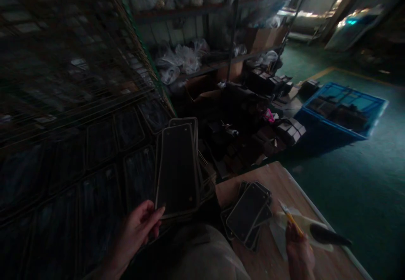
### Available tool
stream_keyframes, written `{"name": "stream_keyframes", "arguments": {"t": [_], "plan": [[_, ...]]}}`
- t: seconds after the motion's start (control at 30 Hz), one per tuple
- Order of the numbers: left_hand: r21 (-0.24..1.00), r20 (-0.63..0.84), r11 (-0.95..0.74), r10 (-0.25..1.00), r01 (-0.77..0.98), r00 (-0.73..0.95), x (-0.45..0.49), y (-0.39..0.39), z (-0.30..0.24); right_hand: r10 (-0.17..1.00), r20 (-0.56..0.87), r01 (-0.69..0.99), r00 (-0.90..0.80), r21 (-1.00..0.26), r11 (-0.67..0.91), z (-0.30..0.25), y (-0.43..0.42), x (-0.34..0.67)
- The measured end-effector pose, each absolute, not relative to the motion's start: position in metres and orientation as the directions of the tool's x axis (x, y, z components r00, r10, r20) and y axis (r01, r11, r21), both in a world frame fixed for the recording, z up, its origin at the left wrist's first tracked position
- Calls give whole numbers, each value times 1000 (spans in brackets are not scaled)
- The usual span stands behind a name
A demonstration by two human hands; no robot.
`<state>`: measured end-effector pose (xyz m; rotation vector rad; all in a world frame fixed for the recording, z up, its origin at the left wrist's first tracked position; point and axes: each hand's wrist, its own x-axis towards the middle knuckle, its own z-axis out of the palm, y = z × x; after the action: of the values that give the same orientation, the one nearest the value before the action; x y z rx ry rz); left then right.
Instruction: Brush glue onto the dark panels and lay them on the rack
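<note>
My left hand (141, 225) pinches the lower left corner of a dark rectangular panel (177, 170) between thumb and fingers. This panel has a pale edge and small marks near its corners, and it lies over other similar panels. My right hand (299, 246), over the wooden table (253, 259), is closed round a slim yellow-handled tool (294, 223) with a pale narrow tip; its exact kind is unclear. Left of that hand, several smaller dark panels (248, 212) lie in a fanned pile. Under and beside the tool is a pale, blurred item (306, 223) with a dark, handle-like end (330, 234).
Rows of dark panels (98, 199) spread across the left, beneath a wire mesh rack (126, 31). Ahead stand shelves with plastic bags (186, 58) and cardboard boxes (265, 37). A blue crate (335, 123) sits on the green floor (376, 174), near bundled dark pieces (289, 130).
</note>
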<state>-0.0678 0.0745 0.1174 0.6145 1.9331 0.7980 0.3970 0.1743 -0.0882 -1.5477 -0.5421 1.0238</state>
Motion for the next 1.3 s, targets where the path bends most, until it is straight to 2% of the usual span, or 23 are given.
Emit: {"name": "stream_keyframes", "arguments": {"t": [0.1,0.17,0.23,0.3,0.43,0.57,0.83,1.13,1.3], "plan": [[784,-535,617,726,67,-431,-70,73,115,804,-323,-309,499,-933,-183,-38,222,359],[808,-521,588,745,42,-416,-71,71,112,878,-297,-347,375,-923,-164,11,249,318],[829,-505,559,761,19,-407,-72,69,108,979,-98,-253,180,-966,-50,64,264,270],[847,-482,532,773,8,-412,-74,67,103,997,74,-127,-33,-989,70,111,270,220],[896,-397,444,824,25,-403,-78,65,92,873,291,57,-391,-939,339,166,275,138],[921,-359,390,847,-1,-392,-80,64,87,724,350,200,-595,-807,555,176,295,92],[937,-342,340,854,-77,-391,-81,61,86,578,430,300,-694,-556,775,171,331,57],[936,-339,351,865,-35,-370,-85,60,88,590,325,373,-739,-533,760,167,311,76],[916,-383,402,857,-17,-344,-86,60,94,531,228,359,-816,-520,775,189,269,110]]}}
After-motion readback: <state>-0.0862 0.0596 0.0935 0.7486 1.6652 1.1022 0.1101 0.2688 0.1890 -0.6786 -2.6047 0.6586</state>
